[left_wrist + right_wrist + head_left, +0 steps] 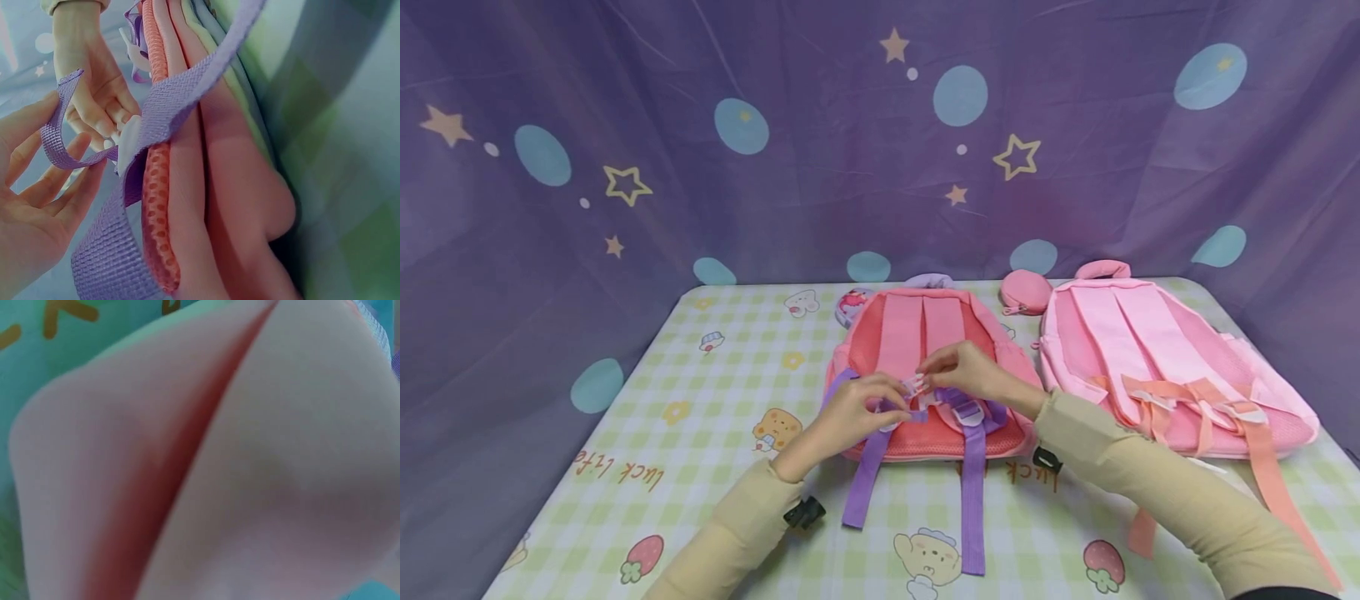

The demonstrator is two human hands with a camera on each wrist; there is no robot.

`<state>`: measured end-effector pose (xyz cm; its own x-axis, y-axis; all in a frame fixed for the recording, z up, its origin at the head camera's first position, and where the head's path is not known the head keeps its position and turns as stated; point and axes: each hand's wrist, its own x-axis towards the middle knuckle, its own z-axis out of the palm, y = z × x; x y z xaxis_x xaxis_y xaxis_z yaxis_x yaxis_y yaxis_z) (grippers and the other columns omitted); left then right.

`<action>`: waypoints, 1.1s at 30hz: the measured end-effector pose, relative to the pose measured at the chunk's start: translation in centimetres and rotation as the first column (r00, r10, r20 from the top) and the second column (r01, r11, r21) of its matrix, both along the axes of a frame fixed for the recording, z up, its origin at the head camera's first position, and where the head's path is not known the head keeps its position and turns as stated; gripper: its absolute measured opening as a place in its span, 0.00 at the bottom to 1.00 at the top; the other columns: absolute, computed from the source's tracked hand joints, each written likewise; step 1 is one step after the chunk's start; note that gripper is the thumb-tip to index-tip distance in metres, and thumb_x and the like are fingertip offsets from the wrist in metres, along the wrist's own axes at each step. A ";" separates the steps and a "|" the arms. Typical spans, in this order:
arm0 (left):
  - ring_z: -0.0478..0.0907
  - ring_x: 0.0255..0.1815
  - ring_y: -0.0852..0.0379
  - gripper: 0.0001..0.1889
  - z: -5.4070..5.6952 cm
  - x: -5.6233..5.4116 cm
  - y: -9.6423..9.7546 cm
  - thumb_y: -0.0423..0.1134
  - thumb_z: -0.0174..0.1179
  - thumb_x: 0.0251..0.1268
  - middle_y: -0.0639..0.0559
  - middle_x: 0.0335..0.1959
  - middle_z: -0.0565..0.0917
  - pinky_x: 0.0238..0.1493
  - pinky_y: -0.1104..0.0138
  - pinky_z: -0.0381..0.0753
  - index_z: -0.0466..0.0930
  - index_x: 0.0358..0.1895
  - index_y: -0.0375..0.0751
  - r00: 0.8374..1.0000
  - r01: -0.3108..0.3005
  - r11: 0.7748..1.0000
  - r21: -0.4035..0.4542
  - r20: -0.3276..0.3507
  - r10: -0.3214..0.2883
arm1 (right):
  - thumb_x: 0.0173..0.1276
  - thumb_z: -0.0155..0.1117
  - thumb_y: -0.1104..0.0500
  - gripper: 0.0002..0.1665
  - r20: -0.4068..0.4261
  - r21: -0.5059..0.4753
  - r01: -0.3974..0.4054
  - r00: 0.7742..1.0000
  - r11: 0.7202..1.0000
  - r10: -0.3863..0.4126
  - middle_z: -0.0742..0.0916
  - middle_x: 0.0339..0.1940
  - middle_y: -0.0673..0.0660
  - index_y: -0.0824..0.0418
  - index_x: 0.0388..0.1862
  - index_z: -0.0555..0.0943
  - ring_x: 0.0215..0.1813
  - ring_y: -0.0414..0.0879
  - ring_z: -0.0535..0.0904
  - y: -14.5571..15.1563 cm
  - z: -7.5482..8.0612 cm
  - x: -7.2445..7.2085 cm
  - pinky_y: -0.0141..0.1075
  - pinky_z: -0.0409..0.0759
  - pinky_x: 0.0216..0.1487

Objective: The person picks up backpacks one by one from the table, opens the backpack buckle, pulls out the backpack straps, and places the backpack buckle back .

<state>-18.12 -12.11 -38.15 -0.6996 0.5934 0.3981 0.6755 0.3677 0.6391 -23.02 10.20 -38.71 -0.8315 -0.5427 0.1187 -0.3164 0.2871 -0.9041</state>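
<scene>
A pink and coral backpack (868, 333) lies with its back panel and shoulder straps up. Over its lower part my left hand (860, 404) holds a short purple strap (53, 134), which bends in a loop between thumb and fingers in the left wrist view. My right hand (964, 371) reaches in from the other side, its fingertips pinching a white plastic buckle (129, 134) at the strap. Another purple strap (973, 492) hangs over the front edge through a white slider (970, 412). The right wrist view shows only the bag's blurred pink side (281, 456); neither hand's fingers appear there.
To the right lies a lighter pink backpack (1067, 358) with orange straps (1277, 475). A round pink pouch (1026, 292) sits between the bags at the back, and a patterned pouch (852, 307) behind the coral one. A checked cloth (715, 383) covers the table; a purple curtain (820, 208) hangs behind.
</scene>
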 end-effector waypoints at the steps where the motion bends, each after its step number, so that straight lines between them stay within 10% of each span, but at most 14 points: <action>1: 0.81 0.48 0.48 0.04 0.0 0.0 0.0 0.31 0.71 0.54 0.43 0.42 0.85 0.49 0.61 0.80 0.86 0.33 0.36 1.000 -0.002 1.000 -0.004 0.007 0.002 | 0.63 0.61 0.74 0.11 0.008 -0.002 0.002 1.000 1.000 -0.002 0.87 0.39 0.69 0.79 0.43 0.82 0.39 0.52 0.86 0.0 0.0 0.0 0.39 0.84 0.41; 18: 0.81 0.50 0.48 0.08 0.1 -0.3 -0.4 0.28 0.70 0.54 0.40 0.41 0.85 0.56 0.60 0.77 0.85 0.38 0.31 0.991 0.117 0.992 0.040 0.060 -0.119 | 0.64 0.62 0.73 0.09 -0.019 0.015 -0.007 1.000 1.000 0.008 0.87 0.39 0.68 0.78 0.41 0.83 0.40 0.51 0.85 0.4 -0.1 0.0 0.31 0.81 0.38; 33: 0.81 0.44 0.47 0.07 1.6 -2.9 -0.3 0.26 0.61 0.60 0.44 0.39 0.85 0.48 0.58 0.80 0.84 0.40 0.32 0.993 -0.029 0.987 -0.158 0.105 0.046 | 0.64 0.62 0.74 0.06 -0.039 0.006 -0.033 0.999 0.999 0.033 0.88 0.36 0.67 0.77 0.39 0.83 0.40 0.54 0.86 0.7 0.0 0.2 0.30 0.80 0.40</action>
<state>-21.01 -12.42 -36.53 -0.7563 0.6148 0.2237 0.5897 0.4927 0.6399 -22.84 10.89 -38.71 -0.8080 -0.5703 0.1478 -0.3608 0.2807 -0.8894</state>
